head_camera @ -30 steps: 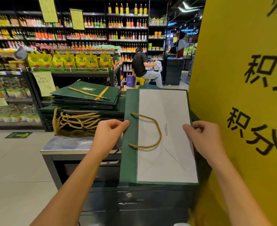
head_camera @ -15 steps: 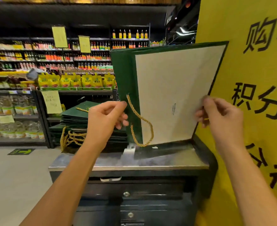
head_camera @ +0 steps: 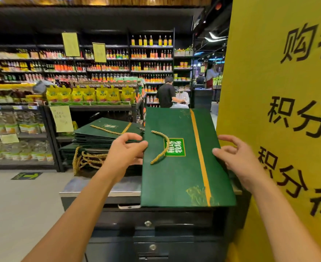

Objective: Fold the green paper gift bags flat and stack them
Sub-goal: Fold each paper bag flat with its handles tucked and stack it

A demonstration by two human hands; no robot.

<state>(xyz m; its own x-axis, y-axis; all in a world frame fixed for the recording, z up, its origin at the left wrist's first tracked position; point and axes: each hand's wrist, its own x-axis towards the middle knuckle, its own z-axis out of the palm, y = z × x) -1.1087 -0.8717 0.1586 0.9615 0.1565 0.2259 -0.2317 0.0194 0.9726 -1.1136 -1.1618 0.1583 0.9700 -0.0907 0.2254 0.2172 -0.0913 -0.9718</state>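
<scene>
Flattened green bag [head_camera: 182,167], printed face up over the worktop's [head_camera: 99,186] right end, is held level for stacking: left hand [head_camera: 125,150] pinches its left edge, right hand [head_camera: 237,159] steadies the right edge, pinch unclear; stack [head_camera: 106,133] sits rear-left.
</scene>
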